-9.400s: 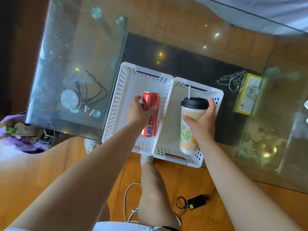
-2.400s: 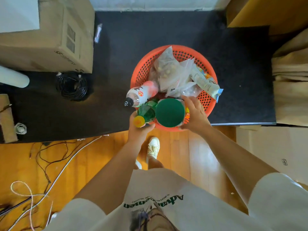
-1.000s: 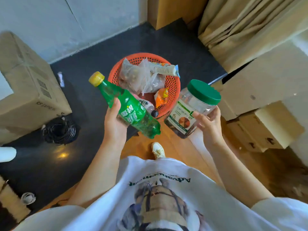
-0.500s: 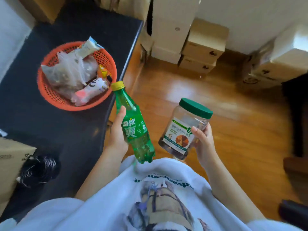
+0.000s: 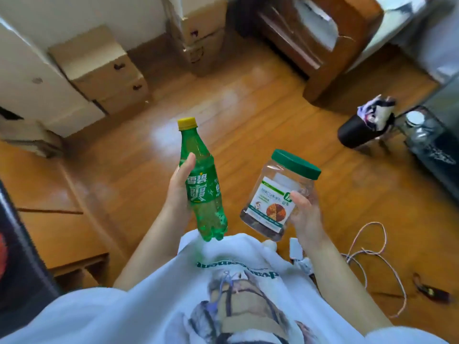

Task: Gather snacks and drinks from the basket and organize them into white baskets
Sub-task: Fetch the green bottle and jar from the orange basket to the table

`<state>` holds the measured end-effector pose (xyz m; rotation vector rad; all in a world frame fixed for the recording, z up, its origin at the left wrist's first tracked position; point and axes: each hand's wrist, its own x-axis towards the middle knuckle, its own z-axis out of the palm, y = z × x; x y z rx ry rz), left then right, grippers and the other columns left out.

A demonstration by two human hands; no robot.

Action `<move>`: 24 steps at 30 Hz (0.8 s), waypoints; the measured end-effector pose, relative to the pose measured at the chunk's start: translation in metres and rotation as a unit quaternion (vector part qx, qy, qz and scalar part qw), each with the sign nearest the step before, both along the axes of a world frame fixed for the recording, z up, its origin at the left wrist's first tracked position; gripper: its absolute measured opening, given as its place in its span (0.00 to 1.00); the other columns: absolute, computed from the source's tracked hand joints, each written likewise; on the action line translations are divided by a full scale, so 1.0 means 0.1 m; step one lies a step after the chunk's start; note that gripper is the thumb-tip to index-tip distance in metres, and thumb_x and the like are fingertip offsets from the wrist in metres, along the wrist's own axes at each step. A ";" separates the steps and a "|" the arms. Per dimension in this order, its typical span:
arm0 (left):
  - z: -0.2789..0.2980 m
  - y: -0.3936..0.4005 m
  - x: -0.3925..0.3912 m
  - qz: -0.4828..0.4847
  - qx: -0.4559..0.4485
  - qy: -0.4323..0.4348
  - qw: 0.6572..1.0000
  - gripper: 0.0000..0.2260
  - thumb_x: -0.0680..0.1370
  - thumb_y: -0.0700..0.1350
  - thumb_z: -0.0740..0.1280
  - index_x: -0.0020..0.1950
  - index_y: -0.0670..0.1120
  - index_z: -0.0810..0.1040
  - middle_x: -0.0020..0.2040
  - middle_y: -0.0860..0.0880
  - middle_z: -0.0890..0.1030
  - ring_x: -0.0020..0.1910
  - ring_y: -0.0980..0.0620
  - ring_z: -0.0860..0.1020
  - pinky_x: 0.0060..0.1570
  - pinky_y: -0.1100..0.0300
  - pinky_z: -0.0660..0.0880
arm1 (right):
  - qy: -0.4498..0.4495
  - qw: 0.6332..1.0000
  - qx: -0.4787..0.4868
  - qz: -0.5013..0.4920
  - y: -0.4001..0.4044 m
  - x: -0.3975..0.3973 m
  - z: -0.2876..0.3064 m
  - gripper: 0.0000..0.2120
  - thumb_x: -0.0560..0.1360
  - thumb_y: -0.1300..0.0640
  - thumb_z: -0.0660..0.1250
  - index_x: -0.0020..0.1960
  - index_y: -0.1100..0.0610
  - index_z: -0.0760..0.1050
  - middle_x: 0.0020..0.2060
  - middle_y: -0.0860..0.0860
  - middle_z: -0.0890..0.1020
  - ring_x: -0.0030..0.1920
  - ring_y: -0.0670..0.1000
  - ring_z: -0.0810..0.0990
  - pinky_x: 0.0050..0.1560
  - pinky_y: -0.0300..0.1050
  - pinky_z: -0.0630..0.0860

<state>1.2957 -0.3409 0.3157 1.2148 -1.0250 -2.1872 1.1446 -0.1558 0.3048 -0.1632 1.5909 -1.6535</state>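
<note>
The left hand (image 5: pixel 179 192) grasps a green soda bottle (image 5: pixel 202 180) around its label, yellow cap up and tilted slightly away. The right hand (image 5: pixel 306 214) grasps a clear snack jar (image 5: pixel 275 197) with a green lid, leaning right. Both are held in front of the chest, close together but apart. Beyond them lie wooden floor (image 5: pixel 248 125), cardboard boxes (image 5: pixel 99 68) and a white cord (image 5: pixel 367 247). No white baskets or source basket show. A glass table edge (image 5: pixel 432 140) sits far right, nearer the right hand, probably the direction to carry both.
</note>
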 end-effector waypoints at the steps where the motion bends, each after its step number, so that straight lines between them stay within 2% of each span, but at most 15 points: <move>1: 0.00 0.15 -0.21 -0.015 0.000 -0.006 1.000 0.15 0.69 0.57 0.63 0.47 0.49 0.78 0.34 0.52 0.83 0.31 0.53 0.81 0.33 0.61 0.79 | 0.002 1.000 0.000 -0.019 0.20 -0.12 -0.01 0.24 0.68 0.57 0.63 0.63 0.51 0.67 0.58 0.55 0.77 0.58 0.57 0.78 0.49 0.54 0.77; 4: -0.01 0.71 -0.94 -0.087 -0.002 -0.021 0.996 0.16 0.69 0.58 0.63 0.48 0.49 0.78 0.35 0.52 0.83 0.32 0.53 0.82 0.35 0.60 0.79 | 0.006 0.996 -0.005 -0.090 0.93 -0.54 -0.04 0.23 0.68 0.57 0.63 0.63 0.48 0.68 0.58 0.51 0.79 0.59 0.52 0.79 0.50 0.51 0.77; 8: 0.02 1.36 -1.71 -0.174 -0.002 -0.038 0.984 0.15 0.68 0.59 0.64 0.47 0.50 0.77 0.34 0.52 0.83 0.32 0.53 0.82 0.38 0.57 0.77 | -0.007 0.985 -0.025 -0.169 1.67 -0.98 -0.03 0.20 0.68 0.59 0.62 0.59 0.46 0.68 0.50 0.43 0.83 0.52 0.46 0.82 0.41 0.40 0.80; 13: 0.04 1.85 -2.44 -0.269 -0.013 -0.047 0.962 0.15 0.70 0.59 0.63 0.46 0.50 0.80 0.37 0.50 0.83 0.34 0.51 0.82 0.38 0.56 0.78 | -0.017 0.963 -0.026 -0.267 2.33 -1.38 -0.04 0.25 0.68 0.57 0.63 0.64 0.52 0.65 0.54 0.47 0.81 0.54 0.47 0.81 0.44 0.41 0.79; 17: 0.01 2.06 -2.94 -0.305 -0.014 -0.049 0.951 0.14 0.70 0.59 0.64 0.45 0.51 0.82 0.37 0.50 0.84 0.34 0.52 0.82 0.34 0.58 0.78 | -0.033 0.948 -0.036 -0.316 2.63 -1.63 -0.12 0.29 0.68 0.56 0.64 0.68 0.53 0.63 0.58 0.49 0.80 0.57 0.49 0.80 0.46 0.43 0.78; 21: -0.02 2.20 -3.49 -0.345 -0.025 -0.049 0.937 0.12 0.70 0.59 0.64 0.42 0.55 0.84 0.38 0.51 0.84 0.36 0.52 0.82 0.40 0.55 0.77 | -0.043 0.930 -0.054 -0.361 2.77 -2.00 -0.18 0.29 0.69 0.58 0.64 0.69 0.54 0.64 0.60 0.53 0.79 0.60 0.54 0.79 0.51 0.46 0.78; 24: -0.05 2.27 -4.03 -0.372 -0.026 -0.043 0.927 0.13 0.70 0.59 0.64 0.41 0.54 0.84 0.37 0.51 0.83 0.35 0.53 0.82 0.39 0.56 0.77 | -0.043 0.921 -0.048 -0.384 2.81 -2.43 -0.19 0.30 0.68 0.57 0.64 0.70 0.55 0.62 0.62 0.57 0.76 0.62 0.57 0.76 0.55 0.51 0.75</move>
